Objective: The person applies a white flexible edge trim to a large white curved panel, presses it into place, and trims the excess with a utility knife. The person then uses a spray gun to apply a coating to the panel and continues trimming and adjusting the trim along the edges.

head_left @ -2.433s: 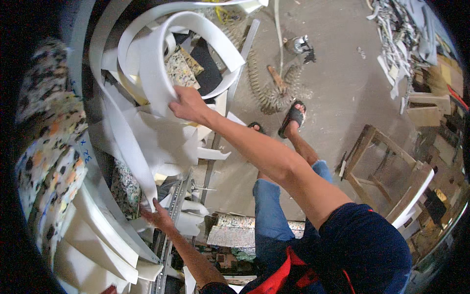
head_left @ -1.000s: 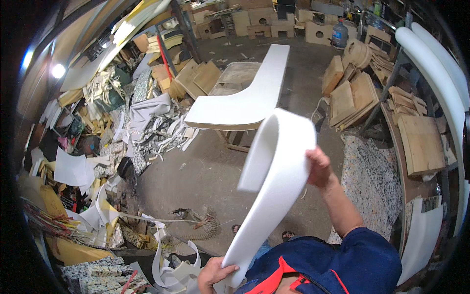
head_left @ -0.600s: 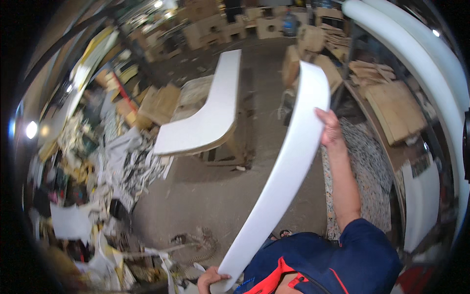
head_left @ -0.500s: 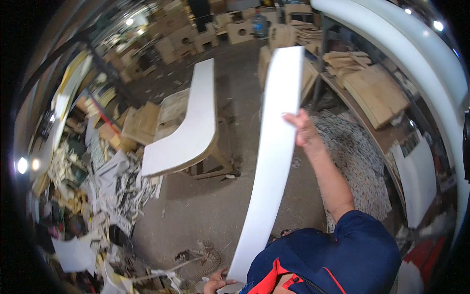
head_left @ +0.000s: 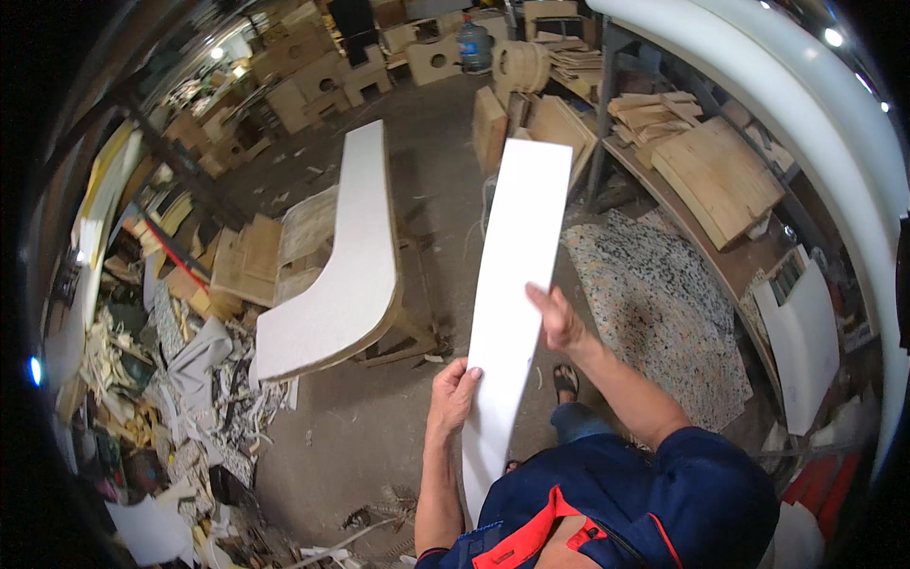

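A long white strip of sheet foam (head_left: 519, 228) stands out in front of my body, its near end running down beside my shirt. My left hand (head_left: 452, 396) grips its left edge, thumb on the upper face. Higher up, my right hand (head_left: 559, 321) holds the right edge, also thumb on top; the fingers beneath are hidden. To the left, apart from both hands, an L-shaped curved panel with a white top layer (head_left: 365, 237) rests on a wooden stand (head_left: 412, 322).
Foam and fabric scraps (head_left: 204, 379) are heaped along the left. A speckled foam sheet (head_left: 664, 313) lies on the floor at right, below a shelf with wooden boards (head_left: 725, 180). Wooden frames (head_left: 436, 62) and a blue water bottle (head_left: 473, 47) stand at the back.
My left hand has moved up from the strip's near end to its middle. My right hand has slid lower along it, and the strip's far end has come down nearer me.
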Demonstrator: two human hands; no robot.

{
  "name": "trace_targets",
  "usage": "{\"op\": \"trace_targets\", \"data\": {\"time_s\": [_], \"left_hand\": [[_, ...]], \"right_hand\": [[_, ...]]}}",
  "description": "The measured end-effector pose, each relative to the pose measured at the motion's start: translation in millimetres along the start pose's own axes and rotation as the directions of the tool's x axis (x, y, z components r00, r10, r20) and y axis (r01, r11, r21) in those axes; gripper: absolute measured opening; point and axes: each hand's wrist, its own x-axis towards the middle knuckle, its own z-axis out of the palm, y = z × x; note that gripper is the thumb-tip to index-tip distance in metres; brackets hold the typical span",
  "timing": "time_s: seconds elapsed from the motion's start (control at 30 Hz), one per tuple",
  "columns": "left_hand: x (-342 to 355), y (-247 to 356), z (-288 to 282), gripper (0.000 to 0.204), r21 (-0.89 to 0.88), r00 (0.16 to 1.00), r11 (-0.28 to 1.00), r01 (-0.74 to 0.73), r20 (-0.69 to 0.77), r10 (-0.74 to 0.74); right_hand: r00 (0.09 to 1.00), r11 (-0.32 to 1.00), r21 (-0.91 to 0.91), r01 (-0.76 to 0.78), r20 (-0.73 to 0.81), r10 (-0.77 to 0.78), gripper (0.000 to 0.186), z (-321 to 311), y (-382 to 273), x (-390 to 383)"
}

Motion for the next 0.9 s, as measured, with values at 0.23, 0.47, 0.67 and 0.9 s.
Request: {"op": "trace_targets", "data": {"time_s": [0.23, 0.47, 0.67, 0.9], "left_hand": [[132.1, -57.4, 28.6, 0.033, -0.231, 0.968, 0.941, 0.247, 0.089, -0.233], [249.9, -58.5, 73.1, 0.039, -0.471, 0.92, 0.79, 0.392, 0.22, -0.326], [323.6, -57.9, 93.7, 0.069, -0.182, 0.91, 0.905, 0.383, -0.092, -0.404], [426.6, -32.8, 98.2, 0.051, 0.054, 0.978, 0.979, 0.197, 0.064, -0.2]], "right_hand": [[0.971, 0.86, 0.452, 0.236, -0.075, -0.227, 0.105, -129.4, -21.3, 162.7], [0.966, 0.89, 0.387, 0.241, -0.18, -0.183, 0.049, -189.5, -24.4, 283.0], [0.929, 0.944, 0.174, 0.279, -0.296, -0.22, 0.027, -224.4, -18.7, 375.7], [0.927, 0.973, 0.059, 0.224, -0.322, -0.194, 0.019, -292.5, 17.8, 493.1]]}}
